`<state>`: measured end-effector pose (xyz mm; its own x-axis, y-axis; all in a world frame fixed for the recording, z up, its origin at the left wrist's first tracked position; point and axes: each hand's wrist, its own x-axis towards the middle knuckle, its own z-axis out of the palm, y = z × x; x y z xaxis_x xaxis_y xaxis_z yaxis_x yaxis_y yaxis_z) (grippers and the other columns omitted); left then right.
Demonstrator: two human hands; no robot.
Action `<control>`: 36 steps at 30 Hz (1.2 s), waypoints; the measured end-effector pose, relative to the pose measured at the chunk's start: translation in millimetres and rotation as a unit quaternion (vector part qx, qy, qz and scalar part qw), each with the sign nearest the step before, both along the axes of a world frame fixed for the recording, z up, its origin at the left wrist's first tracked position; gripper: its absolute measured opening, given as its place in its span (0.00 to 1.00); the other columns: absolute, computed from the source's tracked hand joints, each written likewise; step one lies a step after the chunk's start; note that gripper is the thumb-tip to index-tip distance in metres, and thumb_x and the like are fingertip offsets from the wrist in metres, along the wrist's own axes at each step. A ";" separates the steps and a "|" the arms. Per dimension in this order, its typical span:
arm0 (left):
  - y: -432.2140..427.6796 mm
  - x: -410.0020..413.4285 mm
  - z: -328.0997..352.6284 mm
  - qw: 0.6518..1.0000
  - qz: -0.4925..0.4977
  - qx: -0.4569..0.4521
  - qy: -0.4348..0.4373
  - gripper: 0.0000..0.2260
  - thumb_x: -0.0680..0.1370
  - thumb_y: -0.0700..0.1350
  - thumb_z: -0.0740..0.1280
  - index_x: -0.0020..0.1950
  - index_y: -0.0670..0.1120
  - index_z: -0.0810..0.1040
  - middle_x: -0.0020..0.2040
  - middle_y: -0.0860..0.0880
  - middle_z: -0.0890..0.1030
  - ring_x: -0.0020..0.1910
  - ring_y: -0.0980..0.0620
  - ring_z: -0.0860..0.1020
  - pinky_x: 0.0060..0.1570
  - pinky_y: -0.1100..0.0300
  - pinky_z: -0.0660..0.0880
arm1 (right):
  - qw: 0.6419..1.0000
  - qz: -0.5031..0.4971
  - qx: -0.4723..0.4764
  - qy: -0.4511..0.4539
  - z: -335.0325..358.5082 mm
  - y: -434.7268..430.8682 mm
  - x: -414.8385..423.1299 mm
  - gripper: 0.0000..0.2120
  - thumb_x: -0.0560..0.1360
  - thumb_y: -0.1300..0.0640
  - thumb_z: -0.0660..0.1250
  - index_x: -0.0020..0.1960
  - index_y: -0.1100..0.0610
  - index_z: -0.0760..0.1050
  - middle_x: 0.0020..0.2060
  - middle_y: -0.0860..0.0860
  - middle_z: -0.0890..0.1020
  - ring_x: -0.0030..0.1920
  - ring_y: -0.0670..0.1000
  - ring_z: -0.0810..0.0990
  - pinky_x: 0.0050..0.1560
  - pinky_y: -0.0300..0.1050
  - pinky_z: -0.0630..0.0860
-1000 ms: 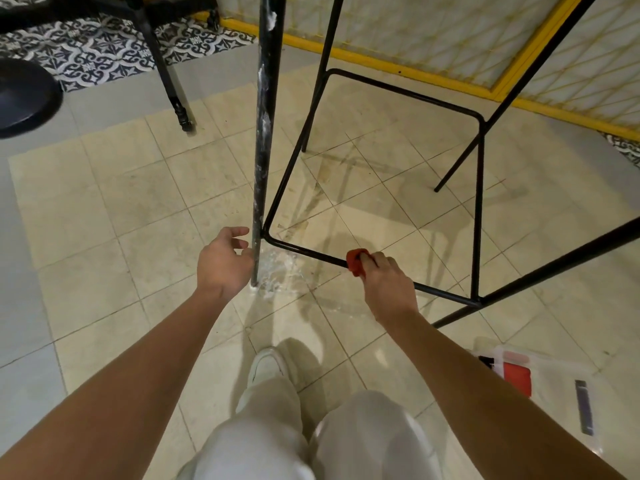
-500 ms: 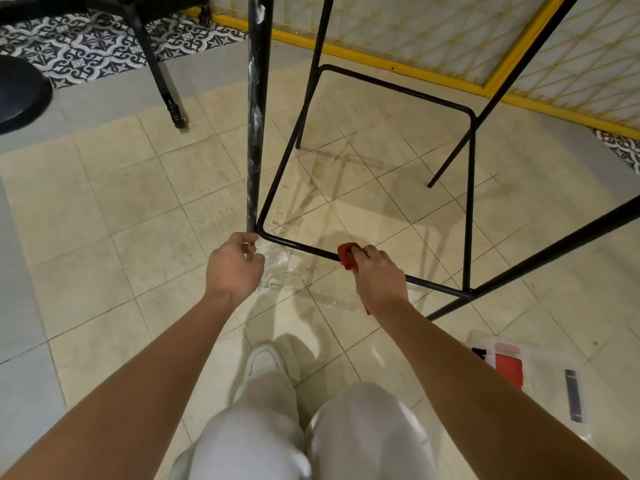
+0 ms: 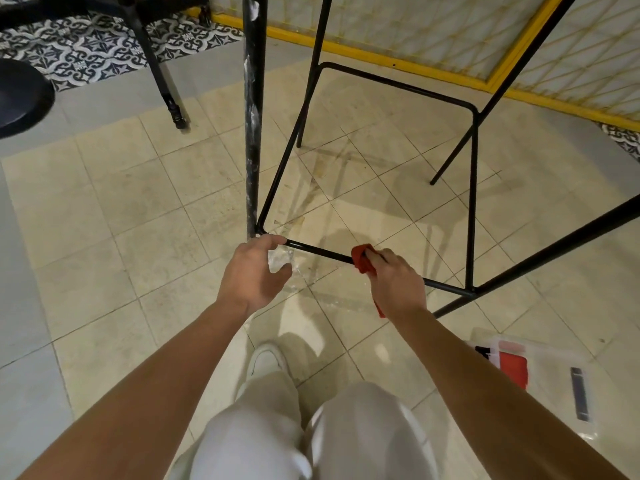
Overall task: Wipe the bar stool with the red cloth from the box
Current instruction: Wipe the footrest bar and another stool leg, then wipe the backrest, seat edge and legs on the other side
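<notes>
- Head view, nearest: the person's two knees in pale trousers [image 3: 304,441] fill the bottom edge, with one white shoe [image 3: 266,360] on the tiled floor [image 3: 104,209] just beyond them.
- A clear plastic box [image 3: 550,358] lies on the floor at the near right. It holds a folded red item [image 3: 515,368], and a dark strip is beside that.
- Both bare forearms reach forward from the lower corners towards the bar stool [image 3: 472,202].
- The left hand [image 3: 254,273] is loosely curved and clasps nothing. Its forefinger rests on the left end of the near footrest rail [image 3: 318,250], right at the corner. Its thumb is spread apart from the fingers, above a whitish smear on the tiles.
- The right hand [image 3: 398,284] grips the red cloth [image 3: 362,259], which is wrapped onto the same rail about midway along it. A tail of the cloth shows below the hand.
- At the rail's left corner stands a thick black stool leg [image 3: 254,133], streaked with white marks.
- The thin black footrest frame forms a square above the floor, and other stool legs slant up to the right.
- At the far left, a black chair leg [image 3: 159,71] stands near patterned black-and-white tiles [image 3: 90,46], and a round dark base [image 3: 20,98] sits at the edge.
- Farthest off, a yellow-framed lattice screen [image 3: 433,32] runs along the floor.
</notes>
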<state>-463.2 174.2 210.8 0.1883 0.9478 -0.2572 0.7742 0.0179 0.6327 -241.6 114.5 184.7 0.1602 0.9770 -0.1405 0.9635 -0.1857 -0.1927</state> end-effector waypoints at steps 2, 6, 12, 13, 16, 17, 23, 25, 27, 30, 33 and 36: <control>1.2 3.7 1.8 1.000 -0.005 0.006 0.002 0.19 0.75 0.46 0.69 0.65 0.50 0.73 0.62 0.50 0.76 0.64 0.50 0.70 0.58 0.61 0.66 | 1.000 -0.013 -0.010 -0.014 1.1 1.8 -3.4 0.18 0.78 0.62 0.61 0.67 0.55 0.69 0.58 0.51 0.76 0.52 0.52 0.76 0.44 0.44 0.76; 4.5 8.7 6.8 1.000 -0.007 0.024 0.000 0.19 0.75 0.46 0.68 0.66 0.50 0.73 0.62 0.50 0.76 0.61 0.49 0.72 0.56 0.61 0.67 | 0.999 0.047 -0.014 -0.010 5.3 17.6 -30.2 0.17 0.76 0.64 0.62 0.64 0.54 0.71 0.56 0.50 0.76 0.51 0.52 0.75 0.39 0.43 0.71; -1.6 6.6 17.0 1.000 -0.001 0.008 -0.005 0.19 0.75 0.45 0.68 0.66 0.50 0.73 0.61 0.49 0.77 0.61 0.49 0.72 0.57 0.59 0.67 | 0.995 0.021 0.013 0.099 19.4 14.2 -40.6 0.18 0.76 0.62 0.63 0.64 0.52 0.74 0.53 0.49 0.77 0.50 0.52 0.77 0.47 0.46 0.76; -4.5 5.7 21.3 1.000 -0.001 0.003 -0.009 0.19 0.75 0.45 0.68 0.66 0.50 0.73 0.61 0.49 0.77 0.61 0.49 0.73 0.58 0.59 0.68 | 0.991 0.019 0.027 0.128 27.5 15.2 -45.8 0.18 0.76 0.61 0.63 0.65 0.51 0.74 0.54 0.49 0.77 0.51 0.52 0.77 0.48 0.45 0.76; -10.6 6.3 36.0 0.999 0.004 -0.033 -0.033 0.17 0.77 0.51 0.65 0.66 0.49 0.73 0.59 0.50 0.79 0.57 0.50 0.75 0.55 0.59 0.70 | 0.982 0.033 0.052 0.180 47.9 17.1 -65.1 0.20 0.77 0.58 0.64 0.68 0.50 0.71 0.57 0.49 0.77 0.53 0.51 0.77 0.51 0.44 0.73; -12.0 6.7 42.8 0.997 0.010 -0.056 -0.043 0.17 0.79 0.53 0.62 0.66 0.49 0.72 0.58 0.49 0.79 0.56 0.50 0.76 0.54 0.59 0.70 | 0.979 0.030 0.058 0.192 54.4 17.0 -71.1 0.20 0.77 0.57 0.63 0.68 0.50 0.70 0.57 0.48 0.76 0.53 0.50 0.77 0.51 0.43 0.73; -26.3 -2.8 93.2 0.973 0.032 -0.146 -0.178 0.25 0.77 0.65 0.54 0.67 0.52 0.70 0.61 0.51 0.77 0.60 0.50 0.75 0.64 0.54 0.69 | 0.959 0.044 0.093 0.264 110.1 11.9 -97.1 0.23 0.75 0.58 0.66 0.70 0.51 0.69 0.60 0.47 0.75 0.58 0.50 0.76 0.59 0.47 0.73; -28.9 -6.2 112.4 0.968 0.039 -0.121 -0.217 0.25 0.76 0.65 0.57 0.67 0.52 0.70 0.60 0.52 0.78 0.59 0.52 0.76 0.63 0.54 0.71 | 0.960 0.064 0.088 0.258 133.2 10.2 -102.2 0.27 0.74 0.60 0.66 0.71 0.50 0.66 0.63 0.46 0.73 0.60 0.50 0.74 0.61 0.47 0.72; -33.3 -10.0 136.7 0.964 0.050 -0.085 -0.247 0.20 0.77 0.61 0.60 0.64 0.51 0.71 0.57 0.51 0.79 0.57 0.52 0.77 0.62 0.52 0.73 | 0.951 0.073 0.118 0.275 160.8 4.1 -107.7 0.29 0.72 0.61 0.67 0.72 0.50 0.65 0.63 0.45 0.72 0.60 0.50 0.74 0.60 0.45 0.72; -35.7 -12.2 168.2 0.947 0.077 -0.056 -0.307 0.10 0.80 0.50 0.60 0.60 0.49 0.71 0.54 0.49 0.79 0.56 0.50 0.78 0.61 0.50 0.74 | 0.940 0.094 0.143 0.295 192.2 0.7 -112.9 0.32 0.70 0.59 0.70 0.72 0.49 0.64 0.62 0.44 0.69 0.59 0.47 0.73 0.58 0.42 0.72; -38.2 -11.5 207.9 0.927 0.096 -0.014 -0.363 0.09 0.81 0.43 0.58 0.59 0.52 0.70 0.53 0.50 0.78 0.52 0.53 0.78 0.55 0.56 0.74 | 0.923 0.107 0.162 0.333 232.3 0.0 -111.7 0.35 0.68 0.55 0.73 0.73 0.48 0.64 0.64 0.46 0.66 0.61 0.46 0.71 0.60 0.37 0.69; -38.9 -11.6 252.9 0.911 0.085 0.030 -0.403 0.10 0.81 0.42 0.57 0.60 0.54 0.70 0.51 0.51 0.78 0.50 0.54 0.77 0.51 0.58 0.74 | 0.912 0.116 0.188 0.346 276.9 0.1 -110.3 0.33 0.71 0.53 0.71 0.72 0.44 0.63 0.66 0.49 0.65 0.64 0.47 0.69 0.58 0.33 0.63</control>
<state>-474.7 135.4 463.7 0.1416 0.9888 -0.0480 0.0477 0.0416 0.9980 -351.8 114.6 461.6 -0.0563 0.9733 0.2225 0.5924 0.2120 -0.7772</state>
